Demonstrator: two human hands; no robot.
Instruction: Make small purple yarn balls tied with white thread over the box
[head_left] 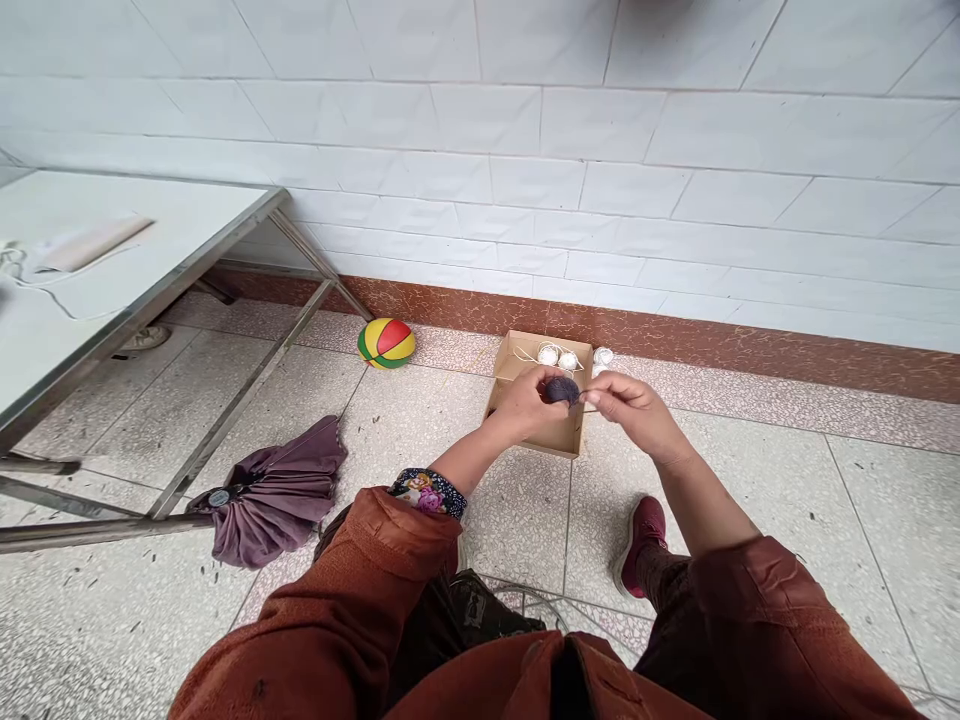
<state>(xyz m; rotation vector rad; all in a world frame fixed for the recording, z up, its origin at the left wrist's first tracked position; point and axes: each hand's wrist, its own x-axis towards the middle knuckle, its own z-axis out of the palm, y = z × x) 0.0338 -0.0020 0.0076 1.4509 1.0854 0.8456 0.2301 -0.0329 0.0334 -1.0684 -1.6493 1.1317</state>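
Note:
A ball of dark yarn sits in my left hand, whose fingers are wrapped round it. Just to its right, my right hand pinches a dark strand of yarn that runs from the ball. Both hands are above a shallow cardboard box on the floor. Inside the box, near its back wall, lie white balls of yarn with a loose pale strand. Another white ball shows by the box's right side, partly behind my right hand. My left hand hides part of the box's inside.
A metal-framed table stands at the left, bearing a beige item and a cord. A folded purple umbrella lies by its leg. A colourful ball rests near the tiled wall. My red shoe is right of the box.

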